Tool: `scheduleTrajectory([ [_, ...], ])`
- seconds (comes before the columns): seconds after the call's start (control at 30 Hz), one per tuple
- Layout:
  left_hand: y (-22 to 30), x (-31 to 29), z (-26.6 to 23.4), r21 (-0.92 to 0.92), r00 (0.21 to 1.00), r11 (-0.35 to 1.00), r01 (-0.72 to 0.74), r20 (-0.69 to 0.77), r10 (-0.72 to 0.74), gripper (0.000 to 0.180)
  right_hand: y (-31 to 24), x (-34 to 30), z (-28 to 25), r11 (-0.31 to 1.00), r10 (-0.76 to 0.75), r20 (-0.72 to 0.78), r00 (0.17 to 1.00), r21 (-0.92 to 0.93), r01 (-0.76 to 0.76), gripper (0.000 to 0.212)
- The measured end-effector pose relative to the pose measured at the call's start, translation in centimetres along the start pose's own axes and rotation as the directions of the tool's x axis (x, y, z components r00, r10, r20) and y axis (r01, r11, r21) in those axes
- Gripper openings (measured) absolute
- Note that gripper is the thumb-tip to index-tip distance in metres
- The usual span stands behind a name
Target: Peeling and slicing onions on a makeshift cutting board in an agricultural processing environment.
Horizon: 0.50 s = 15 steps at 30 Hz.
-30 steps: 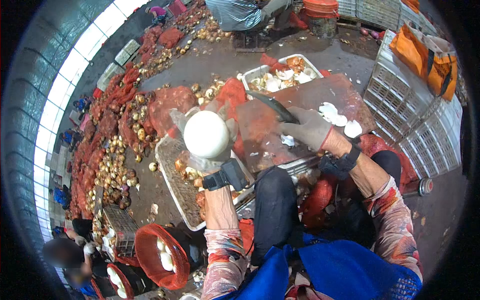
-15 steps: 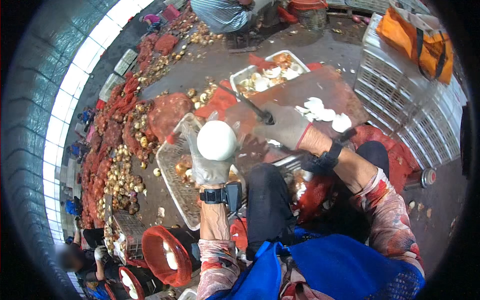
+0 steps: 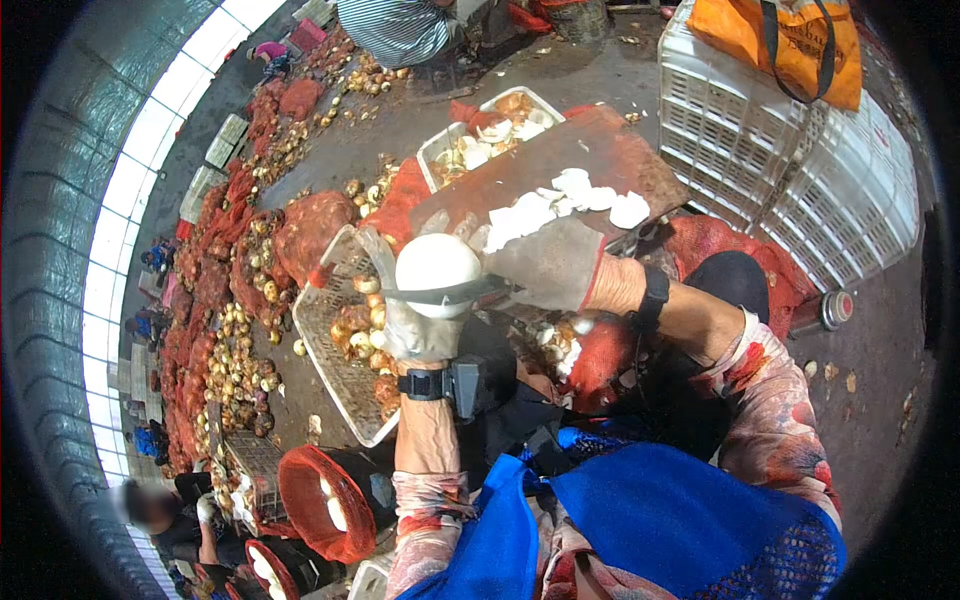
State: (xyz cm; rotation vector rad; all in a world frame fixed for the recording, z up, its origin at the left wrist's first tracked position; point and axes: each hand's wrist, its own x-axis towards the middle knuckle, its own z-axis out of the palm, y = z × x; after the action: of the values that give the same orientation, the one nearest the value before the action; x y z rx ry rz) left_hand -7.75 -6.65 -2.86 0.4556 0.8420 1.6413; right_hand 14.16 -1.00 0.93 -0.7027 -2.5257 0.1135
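Note:
My gloved left hand (image 3: 418, 333) cups a large peeled white onion (image 3: 437, 260) from below and behind, fingers wrapped round it. In my gloved right hand (image 3: 555, 265) is a knife (image 3: 432, 295), its blade lying across the near side of the onion. Whether the edge has entered the onion I cannot tell. White onion pieces (image 3: 572, 193) rest on a reddish-brown board (image 3: 535, 165) just beyond my right hand. Under and left of my left hand, a white plastic crate (image 3: 328, 378) holds unpeeled brown onions (image 3: 358, 338).
Beyond the board stands a white basket (image 3: 428, 160) of onion pieces and skins. Stacked white crates (image 3: 715, 130) carry an orange bag (image 3: 780, 45) at right. A red-mesh-lined bucket (image 3: 297, 485) is at lower left, near another person's gloved hand (image 3: 206, 508). Loose onions and mesh sacks (image 3: 320, 230) cover the left.
The knife has swung down from upright beyond the onion to lie across its near side. My right hand has come left and nearer. The view has shifted a little.

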Motion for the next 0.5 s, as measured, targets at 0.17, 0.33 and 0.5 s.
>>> scheduleTrajectory([
  [0.17,-0.7,1.2,-3.3,0.893,0.927,0.25,-0.373,0.346,0.148,0.062,-0.2,-0.6,-0.2,0.997,-0.041,-0.022,0.999,-0.066,0.04,0.021],
  [0.33,-0.8,-1.3,-0.5,0.915,0.888,-0.278,-0.292,0.367,0.277,0.059,0.0,-1.1,0.8,0.992,-0.009,0.041,0.999,-0.125,0.014,0.019],
  [0.5,-0.8,-2.0,-0.5,0.898,0.889,0.137,-0.418,0.372,0.267,0.069,0.2,-1.0,1.2,0.978,-0.149,-0.155,0.977,-0.166,0.124,0.01],
])
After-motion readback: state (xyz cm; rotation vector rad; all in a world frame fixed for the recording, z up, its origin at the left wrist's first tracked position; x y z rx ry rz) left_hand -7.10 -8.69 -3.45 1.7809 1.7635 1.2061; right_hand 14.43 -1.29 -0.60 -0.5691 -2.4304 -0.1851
